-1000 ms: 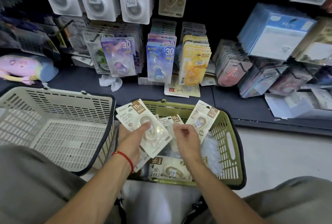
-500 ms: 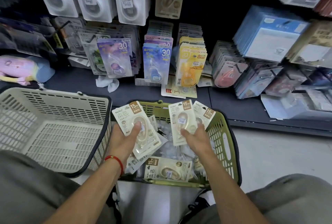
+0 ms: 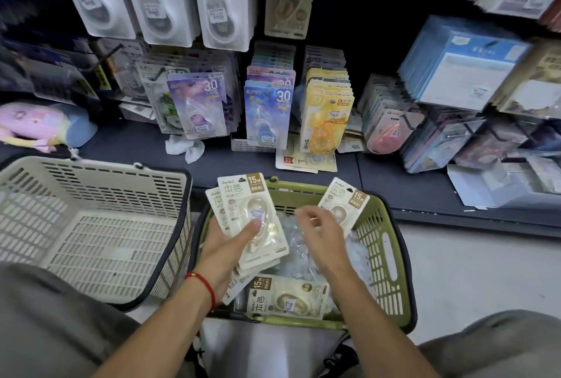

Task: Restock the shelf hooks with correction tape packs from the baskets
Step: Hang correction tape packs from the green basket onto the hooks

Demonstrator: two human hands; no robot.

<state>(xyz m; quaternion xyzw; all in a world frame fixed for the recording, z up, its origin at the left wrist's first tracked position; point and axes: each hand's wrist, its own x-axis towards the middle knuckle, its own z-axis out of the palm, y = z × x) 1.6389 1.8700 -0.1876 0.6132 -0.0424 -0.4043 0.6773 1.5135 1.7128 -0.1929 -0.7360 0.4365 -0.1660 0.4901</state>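
Several cream carded correction tape packs (image 3: 252, 219) sit clamped in the left hand (image 3: 224, 244), stacked for hanging; right hand (image 3: 321, 235) loosely curled, holding nothing, over the green plastic basket (image 3: 391, 256)

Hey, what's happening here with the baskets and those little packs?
A person is crouched at a stationery shelf, gathering correction tape packs from the green basket. The left hand holds a stack of packs fanned upward. The right hand reaches toward another pack leaning on the basket's far side. One more pack lies in the basket. The beige basket stands alongside.
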